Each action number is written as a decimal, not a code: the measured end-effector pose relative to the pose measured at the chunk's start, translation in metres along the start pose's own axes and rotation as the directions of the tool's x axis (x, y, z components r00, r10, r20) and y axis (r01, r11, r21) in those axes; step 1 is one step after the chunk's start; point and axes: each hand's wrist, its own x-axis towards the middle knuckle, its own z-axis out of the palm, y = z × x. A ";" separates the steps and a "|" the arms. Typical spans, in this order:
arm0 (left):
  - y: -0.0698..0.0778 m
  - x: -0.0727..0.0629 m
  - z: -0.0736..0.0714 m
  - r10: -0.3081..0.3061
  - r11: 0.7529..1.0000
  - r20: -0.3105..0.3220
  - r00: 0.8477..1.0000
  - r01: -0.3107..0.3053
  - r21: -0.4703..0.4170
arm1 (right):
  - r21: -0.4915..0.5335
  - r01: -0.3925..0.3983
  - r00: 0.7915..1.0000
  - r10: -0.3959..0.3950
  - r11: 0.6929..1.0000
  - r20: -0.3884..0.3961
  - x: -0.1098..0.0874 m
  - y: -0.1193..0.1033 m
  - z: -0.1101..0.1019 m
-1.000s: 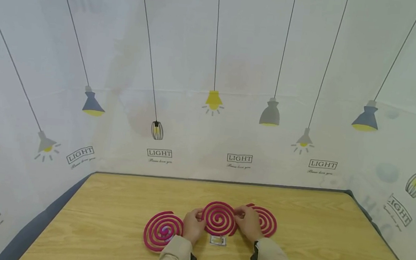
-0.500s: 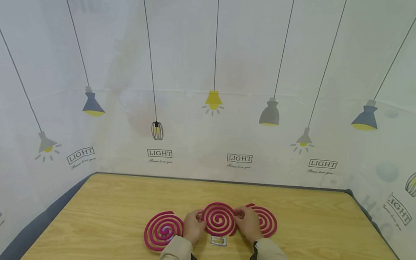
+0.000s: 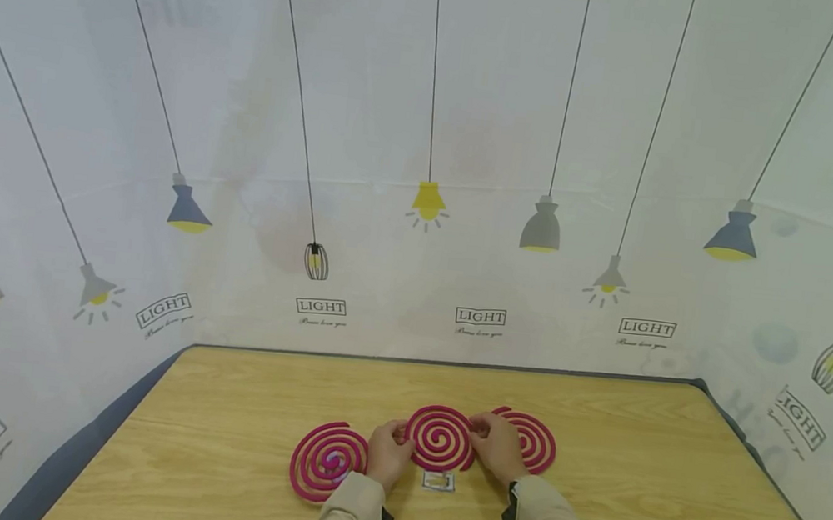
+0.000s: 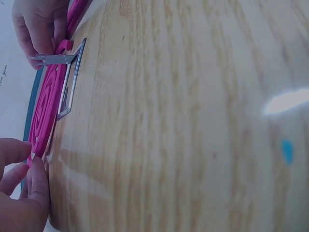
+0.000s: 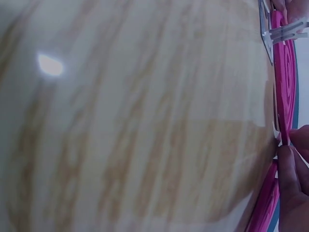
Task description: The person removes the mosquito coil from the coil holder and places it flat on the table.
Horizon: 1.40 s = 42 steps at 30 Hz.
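Observation:
Both hands hold a magenta mosquito coil (image 3: 437,439) by its opposite edges, in the middle of the head view. My left hand (image 3: 388,456) pinches the left edge between thumb and fingers; the left wrist view shows these fingertips (image 4: 35,169) at the rim. At the right edge, my right hand (image 3: 500,447) pinches the coil with thumb and fingers. A small metal stand (image 4: 55,59), a flat frame with a raised strip, lies at the coil's near side. In the left wrist view its strip overlaps the coil.
A second coil (image 3: 296,464) lies left of the left hand, with something pale under its centre. Behind the right hand is a third coil (image 3: 550,449), partly hidden. The wooden table (image 3: 666,485) meets a lamp-printed sheet (image 3: 416,268) at its back and sides.

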 end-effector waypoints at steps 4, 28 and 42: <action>0.005 -0.002 -0.002 -0.022 1.000 0.014 1.000 0.022 -0.014 | 0.002 -0.007 1.000 0.007 1.000 0.010 0.000 0.000 -0.001; 0.017 0.000 -0.016 -0.073 0.995 0.131 0.989 0.081 -0.061 | -0.005 -0.017 1.000 0.017 1.000 -0.023 0.007 0.002 0.000; 0.020 -0.003 -0.029 -0.034 0.995 0.273 0.961 0.060 -0.085 | 0.066 -0.013 0.999 0.011 0.998 0.037 0.000 -0.012 -0.009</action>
